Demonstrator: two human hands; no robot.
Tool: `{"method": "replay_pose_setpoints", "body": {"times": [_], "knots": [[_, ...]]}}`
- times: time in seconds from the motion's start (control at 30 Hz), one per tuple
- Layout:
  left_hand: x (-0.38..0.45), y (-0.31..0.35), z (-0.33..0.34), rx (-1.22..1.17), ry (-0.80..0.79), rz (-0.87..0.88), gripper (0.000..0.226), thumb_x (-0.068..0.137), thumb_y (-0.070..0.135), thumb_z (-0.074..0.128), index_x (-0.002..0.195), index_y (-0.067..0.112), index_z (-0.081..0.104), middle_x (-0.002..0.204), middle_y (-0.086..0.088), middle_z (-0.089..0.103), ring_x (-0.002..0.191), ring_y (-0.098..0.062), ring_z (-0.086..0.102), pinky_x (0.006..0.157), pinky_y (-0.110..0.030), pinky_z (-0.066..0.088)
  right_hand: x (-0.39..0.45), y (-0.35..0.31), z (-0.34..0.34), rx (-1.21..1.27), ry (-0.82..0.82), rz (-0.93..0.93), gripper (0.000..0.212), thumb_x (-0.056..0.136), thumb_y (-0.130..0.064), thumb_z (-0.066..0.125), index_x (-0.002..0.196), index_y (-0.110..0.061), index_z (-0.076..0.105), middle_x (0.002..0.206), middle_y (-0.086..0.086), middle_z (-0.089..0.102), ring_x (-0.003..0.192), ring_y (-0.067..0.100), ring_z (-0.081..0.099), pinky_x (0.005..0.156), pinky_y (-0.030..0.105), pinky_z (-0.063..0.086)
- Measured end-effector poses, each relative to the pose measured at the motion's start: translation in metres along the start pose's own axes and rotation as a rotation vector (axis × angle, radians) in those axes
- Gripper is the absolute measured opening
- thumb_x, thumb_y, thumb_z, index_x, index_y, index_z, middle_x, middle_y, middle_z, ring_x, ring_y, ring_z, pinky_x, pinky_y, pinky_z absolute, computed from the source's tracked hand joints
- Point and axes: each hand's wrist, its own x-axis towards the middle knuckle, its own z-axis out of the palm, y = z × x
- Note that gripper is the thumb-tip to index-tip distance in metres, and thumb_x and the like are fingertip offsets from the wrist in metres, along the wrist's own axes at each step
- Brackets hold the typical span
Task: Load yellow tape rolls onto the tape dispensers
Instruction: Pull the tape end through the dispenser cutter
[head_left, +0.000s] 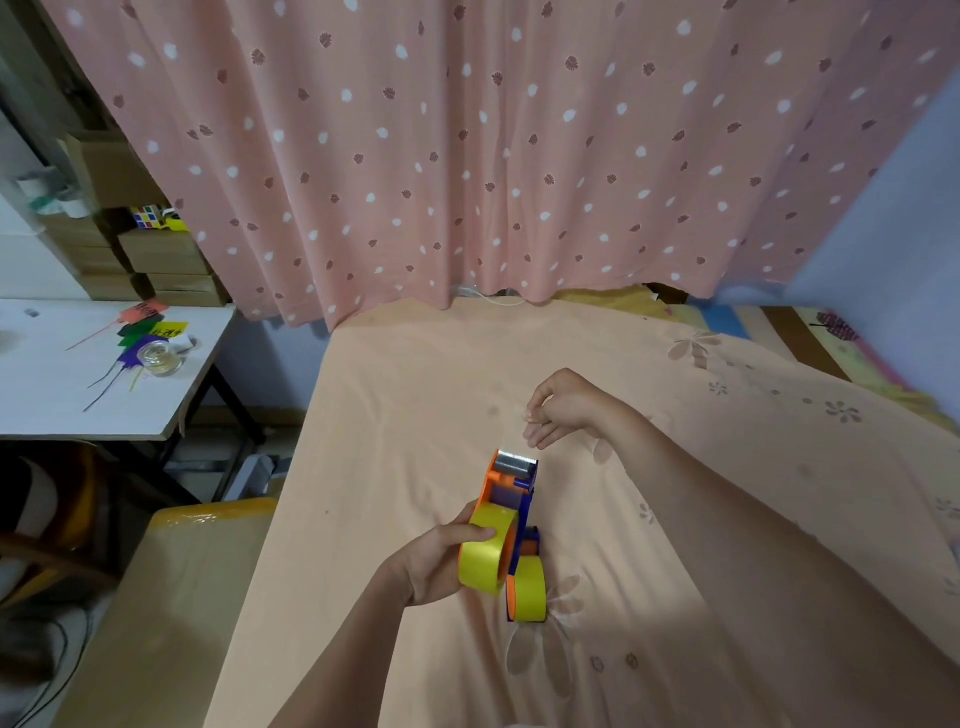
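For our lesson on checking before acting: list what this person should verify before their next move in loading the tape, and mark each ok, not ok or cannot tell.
1. Left hand has a firm grip on the yellow tape roll: ok.
2. Roll sits in the orange and blue dispenser: ok, though full seating cannot tell.
3. Tape end threaded to the metal blade end: cannot tell.
4. Right hand free of the dispenser: ok; whether it pinches a tape end, cannot tell.
5. Second loaded dispenser lying on the bedsheet, out of the way: not ok, it lies right against the held one.

Bare peach floral bedsheet (415, 395) lies open all around, with only the orange-and-blue plastic tape dispensers (511, 525) obstructing mid-bed.
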Motion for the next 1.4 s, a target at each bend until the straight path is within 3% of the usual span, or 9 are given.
{"method": "replay_pose_setpoints", "body": {"times": [0.13, 0.27, 0.4, 0.5, 0.8, 0.9, 1.13, 1.3, 1.4], "knots": [[-0.004, 0.003, -0.003, -0.008, -0.012, -0.015, 0.072, 0.078, 0.021, 0.079, 0.144, 0.02, 0.05, 0.128, -0.011, 0.068, 0.109, -0.028, 0.069, 0.086, -0.039, 0.057, 0.003, 0.004, -0.002, 0.057, 0.039, 0.052, 0.007, 0.092, 0.007, 0.062, 0.089, 0.001, 0.062, 0.076, 0.023, 0.073, 0.061, 0.029, 0.076, 0.061, 0.038, 0.065], [-0.008, 0.006, -0.009, -0.11, -0.012, 0.011, 0.066, 0.071, 0.031, 0.085, 0.131, 0.01, 0.066, 0.123, -0.017, 0.068, 0.105, -0.031, 0.069, 0.089, -0.041, 0.055, 0.002, 0.016, -0.003, 0.147, 0.082, 0.018, 0.026, 0.089, 0.013, 0.055, 0.094, -0.013, 0.056, 0.077, 0.024, 0.073, 0.06, 0.03, 0.075, 0.054, 0.032, 0.061], [-0.009, 0.006, -0.017, -0.251, -0.003, 0.052, 0.063, 0.074, 0.037, 0.08, 0.128, 0.007, 0.068, 0.125, -0.019, 0.067, 0.109, -0.033, 0.068, 0.093, -0.045, 0.054, -0.001, 0.027, -0.004, 0.24, 0.007, -0.034, 0.019, 0.088, 0.008, 0.059, 0.083, -0.006, 0.07, 0.079, 0.026, 0.075, 0.07, 0.034, 0.076, 0.063, 0.034, 0.063], [-0.009, 0.006, -0.017, -0.299, -0.009, 0.071, 0.062, 0.078, 0.041, 0.075, 0.128, 0.006, 0.067, 0.127, -0.02, 0.066, 0.112, -0.035, 0.066, 0.097, -0.047, 0.051, -0.003, 0.034, -0.005, 0.321, -0.067, -0.026, 0.013, 0.09, 0.005, 0.062, 0.096, 0.001, 0.073, 0.089, 0.026, 0.076, 0.086, 0.037, 0.077, 0.069, 0.034, 0.063], [-0.009, 0.014, -0.017, -0.339, 0.027, 0.07, 0.069, 0.08, 0.054, 0.064, 0.124, 0.002, 0.069, 0.125, -0.025, 0.064, 0.106, -0.042, 0.064, 0.091, -0.049, 0.05, -0.002, 0.045, -0.002, 0.6, -0.134, 0.0, 0.039, 0.087, -0.016, 0.076, 0.114, 0.011, 0.067, 0.107, 0.025, 0.075, 0.104, 0.032, 0.074, 0.083, 0.031, 0.062], [-0.01, 0.014, -0.017, -0.36, 0.022, 0.067, 0.072, 0.079, 0.057, 0.064, 0.122, 0.0, 0.07, 0.124, -0.027, 0.065, 0.106, -0.046, 0.064, 0.089, -0.05, 0.052, -0.005, 0.052, 0.002, 0.549, -0.189, -0.045, 0.037, 0.085, -0.008, 0.078, 0.117, 0.008, 0.068, 0.113, 0.021, 0.074, 0.109, 0.028, 0.072, 0.091, 0.031, 0.06], [-0.009, 0.022, -0.007, -0.5, -0.045, 0.035, 0.081, 0.083, 0.06, 0.056, 0.138, 0.001, 0.05, 0.129, -0.031, 0.055, 0.106, -0.049, 0.059, 0.091, -0.049, 0.05, -0.002, 0.067, 0.033, 0.43, 0.189, -0.152, 0.012, 0.085, -0.017, 0.079, 0.092, -0.008, 0.08, 0.097, 0.011, 0.076, 0.077, 0.022, 0.069, 0.068, 0.028, 0.06], [-0.007, 0.024, 0.0, -0.575, -0.104, -0.004, 0.089, 0.082, 0.063, 0.053, 0.145, 0.0, 0.038, 0.121, -0.031, 0.055, 0.102, -0.04, 0.058, 0.092, -0.045, 0.048, 0.0, 0.076, 0.047, 0.32, 0.417, -0.245, 0.006, 0.084, -0.023, 0.079, 0.079, -0.027, 0.08, 0.09, -0.018, 0.073, 0.086, -0.005, 0.067, 0.076, 0.015, 0.048], [-0.004, 0.026, 0.002, -0.615, -0.099, 0.003, 0.091, 0.082, 0.061, 0.05, 0.147, -0.002, 0.035, 0.116, -0.029, 0.055, 0.098, -0.036, 0.058, 0.091, -0.041, 0.047, -0.003, 0.078, 0.056, 0.304, 0.422, -0.282, 0.021, 0.085, -0.016, 0.078, 0.073, -0.033, 0.078, 0.077, -0.014, 0.078, 0.079, -0.002, 0.071, 0.074, 0.017, 0.053]]}}
